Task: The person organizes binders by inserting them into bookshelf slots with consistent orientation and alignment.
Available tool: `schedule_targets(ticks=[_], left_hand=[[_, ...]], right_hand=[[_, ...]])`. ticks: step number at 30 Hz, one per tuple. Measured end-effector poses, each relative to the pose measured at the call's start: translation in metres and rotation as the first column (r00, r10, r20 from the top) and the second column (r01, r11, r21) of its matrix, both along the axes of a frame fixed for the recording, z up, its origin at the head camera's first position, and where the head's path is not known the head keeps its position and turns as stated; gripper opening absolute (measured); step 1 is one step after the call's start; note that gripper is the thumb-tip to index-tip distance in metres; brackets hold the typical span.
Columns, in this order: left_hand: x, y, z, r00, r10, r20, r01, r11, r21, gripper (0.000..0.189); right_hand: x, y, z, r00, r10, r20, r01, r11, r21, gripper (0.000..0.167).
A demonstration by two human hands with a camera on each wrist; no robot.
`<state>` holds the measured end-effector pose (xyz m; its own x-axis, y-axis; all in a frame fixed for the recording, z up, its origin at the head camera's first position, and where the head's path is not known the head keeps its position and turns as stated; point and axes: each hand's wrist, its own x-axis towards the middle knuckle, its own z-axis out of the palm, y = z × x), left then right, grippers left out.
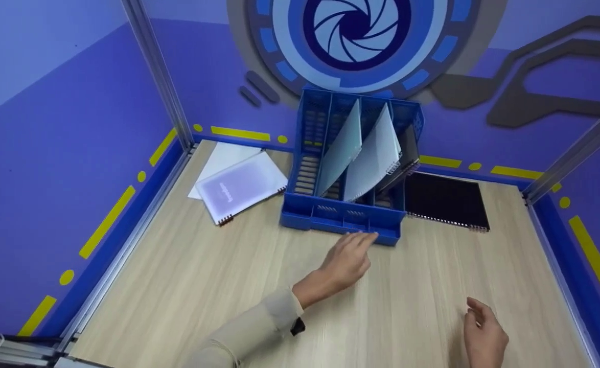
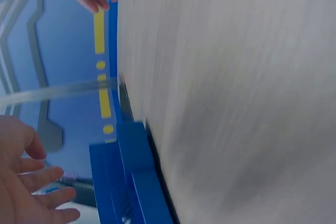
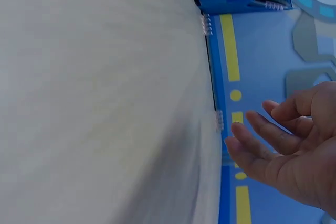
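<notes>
My left hand point(image 1: 346, 259) is near the front edge of a blue desktop file rack point(image 1: 296, 220), holding nothing. Its fingers point(image 2: 44, 179) are extended and slightly spread in the left wrist view. Leaning in the rack's slots are a pale green spiral notebook point(image 1: 343, 148), a whitish spiral notebook point(image 1: 374, 158) and a dark notebook point(image 1: 410, 148). Low at the right, my right hand point(image 1: 485, 335) hovers above the table, empty, with loosely bent fingers point(image 3: 262, 140).
On the wooden table point(image 1: 218, 286), a lavender spiral notebook point(image 1: 241, 186) overlaps a white one point(image 1: 223, 158) left of the rack. A black spiral notebook point(image 1: 445, 199) lies to the right, partly behind the rack. Purple-blue walls with metal posts point(image 1: 157, 66) enclose the table.
</notes>
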<state>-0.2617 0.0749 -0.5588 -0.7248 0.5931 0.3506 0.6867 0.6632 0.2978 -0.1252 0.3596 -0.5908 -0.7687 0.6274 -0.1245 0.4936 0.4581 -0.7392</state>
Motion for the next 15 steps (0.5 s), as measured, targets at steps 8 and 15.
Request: schedule_targets(ticks=[8, 15], left_hand=[[-0.007, 0.030, -0.027, 0.986, -0.164, 0.019, 0.165, 0.981, -0.100, 0.049], [-0.013, 0.051, -0.038, 0.969, -0.223, 0.106, 0.238, 0.958, -0.160, 0.046]], right_hand=[[0.005, 0.017, 0.007, 0.997, -0.076, 0.000, 0.076, 0.997, 0.005, 0.042], [0.014, 0.017, 0.004, 0.998, -0.067, 0.017, 0.067, 0.998, 0.021, 0.041]])
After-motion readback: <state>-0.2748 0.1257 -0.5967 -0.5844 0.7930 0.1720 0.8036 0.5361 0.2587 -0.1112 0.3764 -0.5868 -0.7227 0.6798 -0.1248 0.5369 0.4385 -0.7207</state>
